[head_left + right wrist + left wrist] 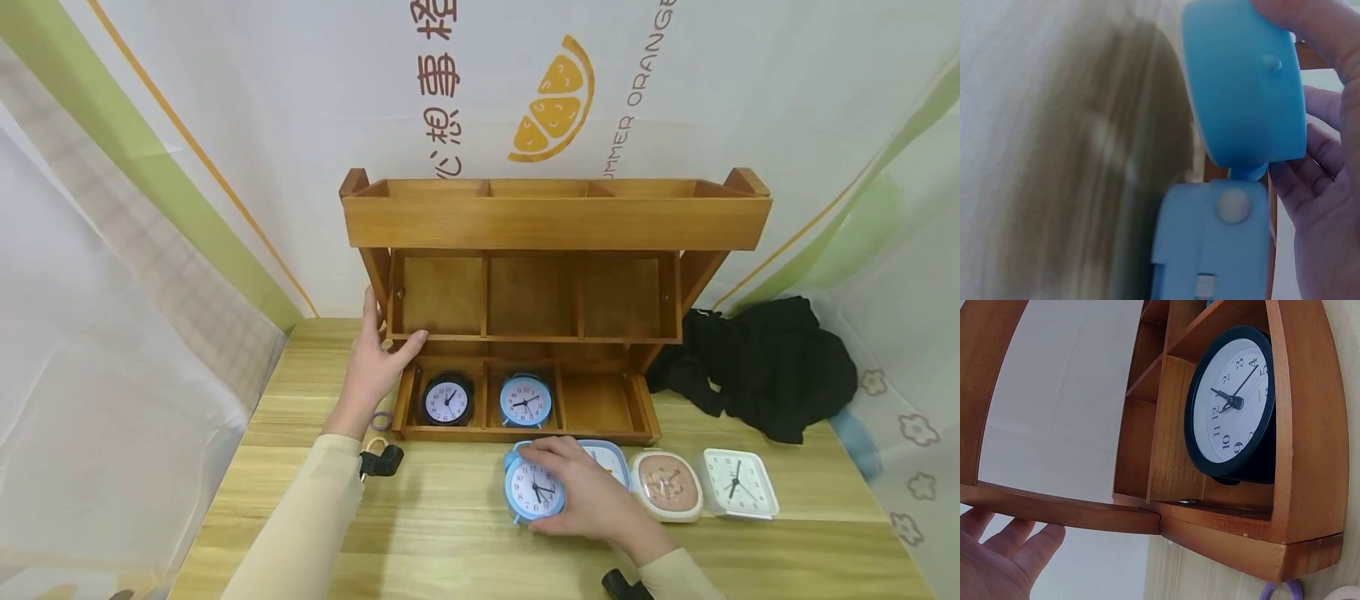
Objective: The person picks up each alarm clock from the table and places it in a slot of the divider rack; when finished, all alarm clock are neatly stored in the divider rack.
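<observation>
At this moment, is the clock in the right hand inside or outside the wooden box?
Outside: the right hand grips the blue clock in front of the lowest tray of the wooden box.

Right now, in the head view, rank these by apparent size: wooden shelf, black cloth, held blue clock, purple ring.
1. Wooden shelf
2. Black cloth
3. Held blue clock, partly covered by the right hand
4. Purple ring
</observation>
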{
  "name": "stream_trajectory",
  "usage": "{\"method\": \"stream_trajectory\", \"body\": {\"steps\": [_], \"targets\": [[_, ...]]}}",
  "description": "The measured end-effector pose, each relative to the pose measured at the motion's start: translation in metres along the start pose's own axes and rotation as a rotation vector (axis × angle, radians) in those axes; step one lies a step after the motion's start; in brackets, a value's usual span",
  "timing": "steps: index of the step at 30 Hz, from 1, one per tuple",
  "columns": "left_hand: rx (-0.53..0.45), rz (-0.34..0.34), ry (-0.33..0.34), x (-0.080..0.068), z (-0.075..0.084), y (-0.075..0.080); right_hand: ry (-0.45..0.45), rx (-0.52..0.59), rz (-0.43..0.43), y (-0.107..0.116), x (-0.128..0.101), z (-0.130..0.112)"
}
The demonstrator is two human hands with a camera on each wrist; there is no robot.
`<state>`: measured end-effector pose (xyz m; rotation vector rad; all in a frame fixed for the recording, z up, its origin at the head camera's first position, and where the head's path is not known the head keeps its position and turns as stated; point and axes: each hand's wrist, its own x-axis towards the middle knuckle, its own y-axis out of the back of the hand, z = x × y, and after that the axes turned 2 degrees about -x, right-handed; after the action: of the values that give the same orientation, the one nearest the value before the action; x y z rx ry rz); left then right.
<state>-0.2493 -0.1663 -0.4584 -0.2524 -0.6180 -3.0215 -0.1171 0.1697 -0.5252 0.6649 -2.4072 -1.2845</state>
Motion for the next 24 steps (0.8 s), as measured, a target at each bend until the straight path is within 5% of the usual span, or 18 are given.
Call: {"method": "stream_trajectory", "body": {"steps": [24], "targets": [[-0.003, 0.008, 0.000, 0.001, 0.001, -0.001, 0.023, 0.031, 0.119, 0.033, 0.005, 0.010]]}}
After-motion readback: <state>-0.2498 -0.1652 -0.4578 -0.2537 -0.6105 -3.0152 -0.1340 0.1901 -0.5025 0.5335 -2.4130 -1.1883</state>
